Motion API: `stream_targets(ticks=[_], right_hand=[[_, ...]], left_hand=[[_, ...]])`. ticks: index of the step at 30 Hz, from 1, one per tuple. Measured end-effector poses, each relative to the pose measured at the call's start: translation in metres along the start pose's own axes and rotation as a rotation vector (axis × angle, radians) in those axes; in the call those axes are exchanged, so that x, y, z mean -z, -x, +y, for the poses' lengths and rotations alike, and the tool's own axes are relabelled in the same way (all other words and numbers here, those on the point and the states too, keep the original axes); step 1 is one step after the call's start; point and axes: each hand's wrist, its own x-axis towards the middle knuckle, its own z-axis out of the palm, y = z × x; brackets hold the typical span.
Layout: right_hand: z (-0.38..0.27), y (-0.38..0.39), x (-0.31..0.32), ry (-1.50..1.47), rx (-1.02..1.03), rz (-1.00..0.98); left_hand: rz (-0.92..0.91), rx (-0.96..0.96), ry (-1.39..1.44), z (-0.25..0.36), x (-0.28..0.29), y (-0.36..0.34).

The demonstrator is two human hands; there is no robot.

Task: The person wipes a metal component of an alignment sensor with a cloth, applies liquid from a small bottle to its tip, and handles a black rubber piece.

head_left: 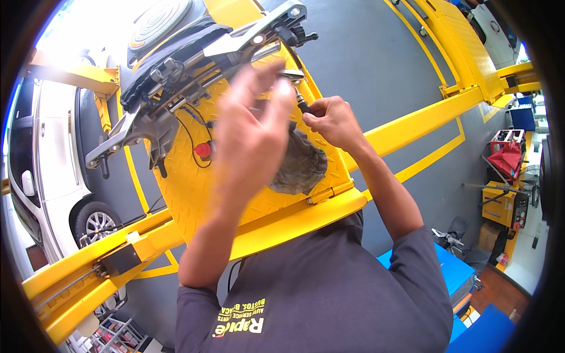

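My right hand (336, 122) is closed, thumb and fingers pinching a short black cylindrical piece with a metal collar (302, 104). Motion smears my left hand (250, 132), raised over the yellow ramp plate (182, 176); whether it holds anything cannot be made out. Just past its fingertips is a small dark and silver part (292, 75). Ahead and to the left, a grey metal clamp frame (235, 47) with rods and black knobs lies across the plate. A crumpled grey cloth (301, 163) rests below my hands. Left of it are a red round cap (203, 150) and a thin black cable (183, 141).
Yellow lift rails (424, 120) run to both sides above the grey floor. A white car (53, 176) stands at the left. Behind the clamp is a round ribbed disc (162, 23). A yellow machine (500, 203) and blue boxes (453, 270) are at the right.
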Motion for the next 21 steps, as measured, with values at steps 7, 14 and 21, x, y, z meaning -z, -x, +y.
stream_targets(ticks=[7, 14, 21], right_hand=[[-0.013, -0.015, -0.013, 0.03, 0.021, 0.017], [-0.018, -0.019, -0.015, -0.014, 0.05, 0.084], [-0.001, -0.035, -0.032, -0.155, 0.036, 0.07]], left_hand=[[-0.358, -0.464, -0.853, 0.029, 0.068, -0.142], [-0.644, -0.179, -0.798, -0.029, 0.054, -0.179], [-0.545, -0.269, -0.722, -0.059, 0.052, -0.166]])
